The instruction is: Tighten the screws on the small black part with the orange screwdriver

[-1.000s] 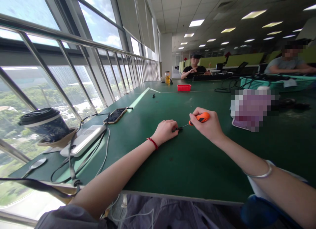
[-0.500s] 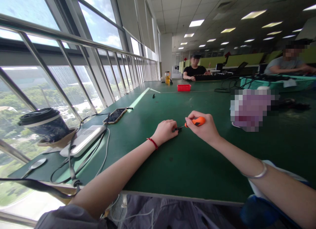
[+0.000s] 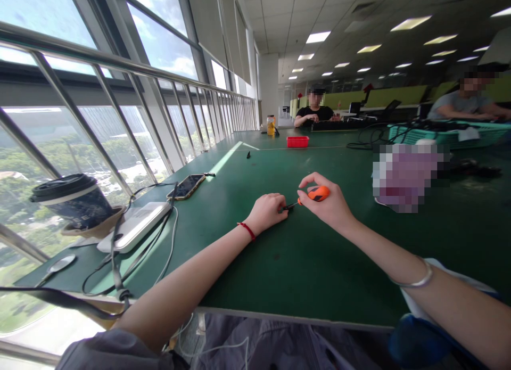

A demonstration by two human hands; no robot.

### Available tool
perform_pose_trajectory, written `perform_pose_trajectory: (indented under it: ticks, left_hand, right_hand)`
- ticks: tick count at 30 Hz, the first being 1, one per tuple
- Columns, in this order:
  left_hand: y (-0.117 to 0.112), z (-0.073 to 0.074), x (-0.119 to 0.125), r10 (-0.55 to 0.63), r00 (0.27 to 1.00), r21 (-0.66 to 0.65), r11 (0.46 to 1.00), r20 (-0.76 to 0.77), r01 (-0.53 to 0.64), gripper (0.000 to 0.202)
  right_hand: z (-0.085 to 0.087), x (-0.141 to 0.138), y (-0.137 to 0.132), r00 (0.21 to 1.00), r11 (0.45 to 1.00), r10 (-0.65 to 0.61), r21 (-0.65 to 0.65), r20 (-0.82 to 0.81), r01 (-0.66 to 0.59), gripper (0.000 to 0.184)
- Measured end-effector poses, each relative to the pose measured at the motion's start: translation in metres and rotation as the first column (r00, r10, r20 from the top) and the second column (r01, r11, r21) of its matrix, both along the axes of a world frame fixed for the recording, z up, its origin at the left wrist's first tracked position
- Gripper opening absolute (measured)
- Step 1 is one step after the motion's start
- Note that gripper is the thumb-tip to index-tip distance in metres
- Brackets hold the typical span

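Observation:
My right hand (image 3: 325, 204) is wrapped round the orange handle of a small screwdriver (image 3: 315, 194), whose thin shaft points left and down. My left hand (image 3: 266, 211) rests on the green table (image 3: 303, 263) as a closed fist, pinching a small dark part (image 3: 286, 207) at the screwdriver's tip. The part is mostly hidden by my fingers. A red string circles my left wrist and a silver bangle my right forearm.
A lidded paper cup (image 3: 72, 201), a white device with cables (image 3: 133, 226), a spoon (image 3: 56, 267) and a phone (image 3: 187, 186) lie at the left by the window railing. A red tray (image 3: 297, 141) sits farther back. Two other people sit at the far tables. A blurred purple item (image 3: 405, 175) is at right.
My right hand has drawn slightly left and nearer to my left hand, and its fingers have shifted on the orange handle. My left hand has stayed in place.

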State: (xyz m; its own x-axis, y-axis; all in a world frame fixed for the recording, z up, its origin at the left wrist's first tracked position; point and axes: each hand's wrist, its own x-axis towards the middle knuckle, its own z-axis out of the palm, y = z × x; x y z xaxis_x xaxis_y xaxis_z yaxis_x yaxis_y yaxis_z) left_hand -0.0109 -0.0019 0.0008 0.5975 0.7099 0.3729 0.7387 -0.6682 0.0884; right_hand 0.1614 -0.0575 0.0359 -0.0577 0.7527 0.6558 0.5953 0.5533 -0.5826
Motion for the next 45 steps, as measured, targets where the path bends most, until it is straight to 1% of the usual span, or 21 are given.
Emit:
perform_pose_trajectory:
  ticks: [3,5,7,8,10,13,14,16,18,21,24,30,33,36,38,41,45]
  left_hand:
    - [0.0005,-0.0005,-0.0002,-0.003,1.000,-0.001,1.000,0.001,0.003,0.007]
    - [0.0006,-0.0007,-0.0003,-0.001,1.000,-0.007,1.000,-0.004,0.000,0.007]
    - [0.0006,-0.0008,-0.0002,0.005,1.000,-0.007,1.000,-0.008,-0.005,0.007]
    - [0.0006,-0.0009,-0.0002,0.004,1.000,-0.003,1.000,-0.007,-0.004,0.006]
    - [0.0006,-0.0009,-0.0002,-0.002,1.000,0.007,1.000,-0.004,0.002,0.006]
    - [0.0005,-0.0006,-0.0002,-0.007,1.000,0.015,1.000,-0.005,0.007,0.006]
    - [0.0005,-0.0005,-0.0002,-0.005,1.000,0.017,1.000,-0.006,0.005,0.007]
    - [0.0003,-0.0003,-0.0002,-0.001,1.000,0.016,1.000,-0.009,0.001,0.007]
    - [0.0001,-0.0002,-0.0002,0.002,1.000,0.011,1.000,-0.013,-0.002,0.007]
    - [-0.0002,-0.0001,0.0000,0.008,1.000,0.003,1.000,-0.019,-0.008,0.007]
    - [-0.0004,-0.0001,0.0002,0.013,1.000,0.002,1.000,-0.021,-0.013,0.007]
    - [0.0001,-0.0003,-0.0006,0.002,1.000,0.010,1.000,-0.019,-0.001,0.007]
    - [0.0003,-0.0004,-0.0006,-0.009,1.000,0.018,1.000,-0.023,0.009,0.008]
    - [0.0000,-0.0002,-0.0004,-0.007,1.000,0.020,1.000,-0.030,0.007,0.008]
    - [-0.0004,0.0002,-0.0004,-0.009,0.999,0.022,1.000,-0.035,0.010,0.007]
    - [-0.0008,0.0006,-0.0007,-0.017,0.999,0.029,0.999,-0.040,0.018,0.008]
    - [-0.0003,-0.0002,-0.0011,-0.018,0.999,0.041,0.999,-0.047,0.020,0.008]
  right_hand:
    - [-0.0003,-0.0008,-0.0013,0.998,0.999,-0.038,-0.022,-0.043,0.037,0.032]
    - [-0.0005,-0.0008,-0.0022,0.998,0.998,-0.054,0.015,-0.032,0.055,0.040]
    - [0.0000,-0.0005,-0.0031,0.997,0.994,-0.083,0.074,0.001,0.083,0.042]
    - [0.0006,-0.0005,-0.0037,0.995,0.991,-0.101,0.090,0.020,0.099,0.041]
    - [0.0021,-0.0009,-0.0049,0.993,0.992,-0.105,0.074,0.050,0.101,0.034]
    - [0.0033,-0.0020,-0.0061,0.997,0.997,-0.064,0.034,0.043,0.062,0.025]
    - [0.0031,-0.0022,-0.0059,0.997,0.997,-0.068,0.046,0.034,0.066,0.026]
    - [0.0018,-0.0018,-0.0049,0.993,0.989,-0.115,0.098,0.035,0.111,0.031]
    - [0.0002,-0.0005,-0.0034,0.984,0.977,-0.160,0.151,0.075,0.148,0.034]
    - [-0.0003,0.0017,-0.0024,0.970,0.965,-0.199,0.203,0.140,0.169,0.030]
    - [0.0025,0.0033,-0.0037,0.964,0.954,-0.227,0.230,0.138,0.192,0.026]
    - [0.0061,0.0040,-0.0068,0.964,0.951,-0.225,0.248,0.142,0.185,0.017]
    - [0.0052,0.0037,-0.0067,0.959,0.953,-0.238,0.230,0.153,0.199,0.025]
    - [0.0051,0.0033,-0.0062,0.956,0.953,-0.252,0.212,0.151,0.218,0.024]
    - [0.0056,0.0030,-0.0061,0.962,0.959,-0.232,0.198,0.142,0.203,0.025]
    - [0.0058,0.0027,-0.0061,0.972,0.969,-0.202,0.166,0.121,0.181,0.021]
    - [0.0041,0.0031,-0.0043,0.965,0.961,-0.229,0.188,0.126,0.203,0.035]
